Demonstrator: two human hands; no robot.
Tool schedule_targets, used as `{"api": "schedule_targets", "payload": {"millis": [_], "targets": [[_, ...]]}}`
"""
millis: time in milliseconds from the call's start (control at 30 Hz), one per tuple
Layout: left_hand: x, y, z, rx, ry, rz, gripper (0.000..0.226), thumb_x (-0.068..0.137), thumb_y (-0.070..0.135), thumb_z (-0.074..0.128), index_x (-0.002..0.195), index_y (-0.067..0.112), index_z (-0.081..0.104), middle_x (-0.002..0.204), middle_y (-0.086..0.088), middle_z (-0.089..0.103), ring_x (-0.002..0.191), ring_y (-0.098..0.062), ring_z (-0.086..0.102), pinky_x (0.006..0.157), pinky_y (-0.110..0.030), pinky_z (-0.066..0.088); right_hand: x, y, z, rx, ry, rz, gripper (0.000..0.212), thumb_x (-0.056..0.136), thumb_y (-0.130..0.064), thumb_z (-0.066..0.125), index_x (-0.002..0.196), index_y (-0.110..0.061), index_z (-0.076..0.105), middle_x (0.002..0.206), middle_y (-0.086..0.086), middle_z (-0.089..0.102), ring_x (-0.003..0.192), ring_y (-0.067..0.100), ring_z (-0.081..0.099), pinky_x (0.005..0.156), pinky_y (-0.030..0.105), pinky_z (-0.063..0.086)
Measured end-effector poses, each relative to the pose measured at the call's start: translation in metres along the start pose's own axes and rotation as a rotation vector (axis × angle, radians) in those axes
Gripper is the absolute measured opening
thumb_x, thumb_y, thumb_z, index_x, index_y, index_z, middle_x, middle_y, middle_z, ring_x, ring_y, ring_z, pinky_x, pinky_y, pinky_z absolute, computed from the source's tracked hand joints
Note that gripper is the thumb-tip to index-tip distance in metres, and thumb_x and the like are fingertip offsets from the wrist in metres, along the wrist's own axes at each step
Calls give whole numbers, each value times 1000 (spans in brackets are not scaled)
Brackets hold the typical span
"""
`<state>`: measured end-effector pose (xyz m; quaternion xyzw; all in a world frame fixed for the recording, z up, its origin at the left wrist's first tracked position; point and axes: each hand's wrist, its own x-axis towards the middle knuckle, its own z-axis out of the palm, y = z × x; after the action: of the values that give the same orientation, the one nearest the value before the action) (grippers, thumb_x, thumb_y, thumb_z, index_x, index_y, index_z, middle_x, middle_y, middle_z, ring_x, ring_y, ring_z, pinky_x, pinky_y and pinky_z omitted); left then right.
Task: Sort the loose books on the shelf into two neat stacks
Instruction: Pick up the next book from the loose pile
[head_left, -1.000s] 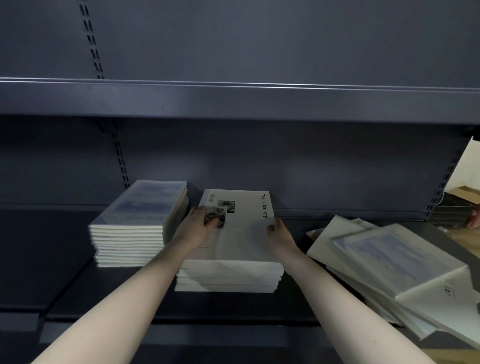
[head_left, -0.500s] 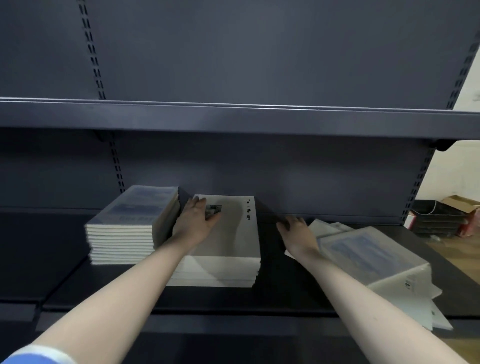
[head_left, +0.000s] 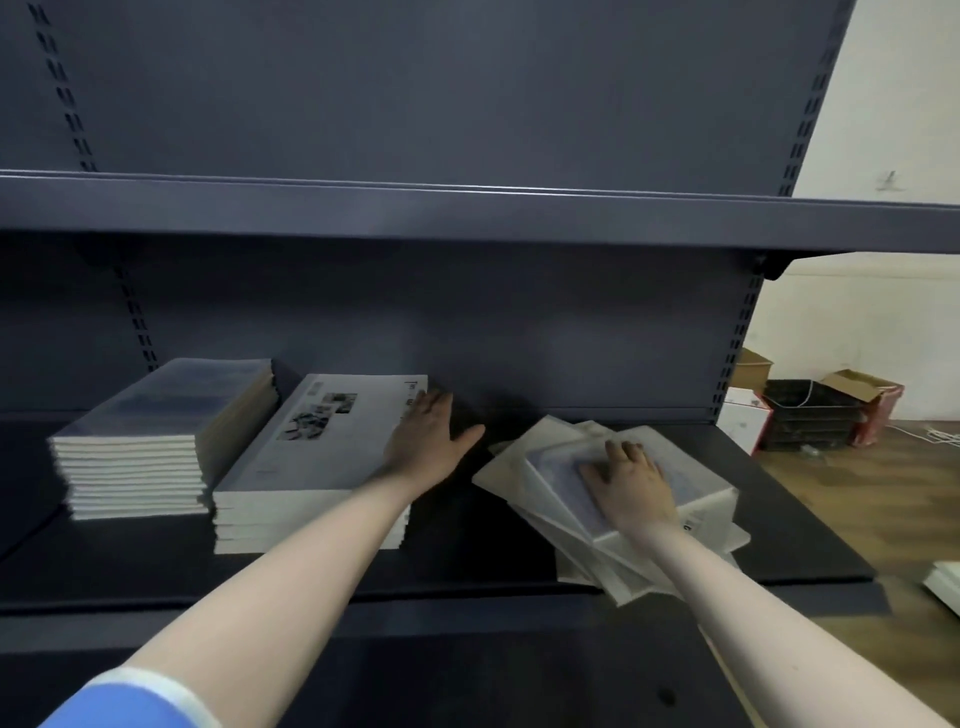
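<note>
Now the right hand (head_left: 631, 480) has moved onto the loose pile (head_left: 613, 499), fingers flat; the left hand (head_left: 428, 441), spread, rests left of this pile.

We note a bare strip of shelf (head_left: 457, 545) between the white stack (head_left: 311, 467) and the loose pile (head_left: 613, 499); the left hand (head_left: 431, 441) occupies its rear part. The blue-cover stack (head_left: 150, 436) sits just beside the white stack, gap narrow. The upper shelf (head_left: 467, 213) caps the space overhead, and the back panel (head_left: 467, 332) closes the rear. The right hand (head_left: 631, 480) lies on the loose pile. Bare shelf lies right of the pile.
</note>
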<state>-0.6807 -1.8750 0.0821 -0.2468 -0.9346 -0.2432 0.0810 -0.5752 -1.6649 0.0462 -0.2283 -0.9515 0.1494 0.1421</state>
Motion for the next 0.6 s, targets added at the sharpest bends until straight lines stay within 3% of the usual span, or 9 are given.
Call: {"api": "schedule_targets", "payload": {"millis": [167, 300, 400, 467, 533, 600], "targets": [[1, 39, 32, 3, -161, 75, 77, 94, 53, 41, 151, 9, 15, 160, -6, 11, 147, -19, 6, 117, -29, 8, -11, 35, -9, -64, -81, 121, 86, 93, -64, 28, 152, -5, 7, 160, 13, 8, 148, 25, 6, 120, 37, 7], [3, 58, 48, 8, -282, 85, 80, 92, 57, 42, 151, 10, 17, 159, -7, 13, 147, -20, 7, 116, -30, 11, -20, 43, -13, -130, -40, 231, 106, 85, -76, 26, 150, 3, 0, 158, 20, 5, 147, 30, 4, 120, 39, 6], [4, 64, 57, 21, -341, 79, 78, 89, 61, 45, 147, 10, 29, 155, -9, 26, 143, -22, 23, 111, -33, 25, -24, 43, -13, -140, -27, 310, 115, 80, -81, 25, 148, 8, -1, 157, 24, 5, 147, 34, 6, 120, 40, 8], [6, 67, 60, 27, -367, 68, 73, 87, 62, 49, 137, 10, 42, 145, -9, 42, 131, -24, 41, 97, -32, 38, -24, 43, -13, -120, -26, 366, 121, 76, -83, 29, 147, 10, 1, 156, 27, 9, 145, 36, 11, 119, 40, 12], [9, 70, 62, 61, -347, 88, 69, 84, 61, 55, 128, 8, 49, 136, -10, 49, 122, -25, 49, 87, -30, 40, -24, 41, -12, -111, -20, 408, 125, 73, -84, 35, 146, 12, 3, 154, 30, 11, 144, 38, 14, 118, 41, 14], [13, 72, 62, 99, -307, 102, 71, 79, 61, 61, 124, 7, 51, 133, -12, 50, 121, -27, 48, 89, -31, 40, -21, 41, -12, -89, -17, 424, 127, 71, -84, 40, 146, 12, 5, 153, 30, 14, 143, 39, 17, 118, 42, 16]]}}
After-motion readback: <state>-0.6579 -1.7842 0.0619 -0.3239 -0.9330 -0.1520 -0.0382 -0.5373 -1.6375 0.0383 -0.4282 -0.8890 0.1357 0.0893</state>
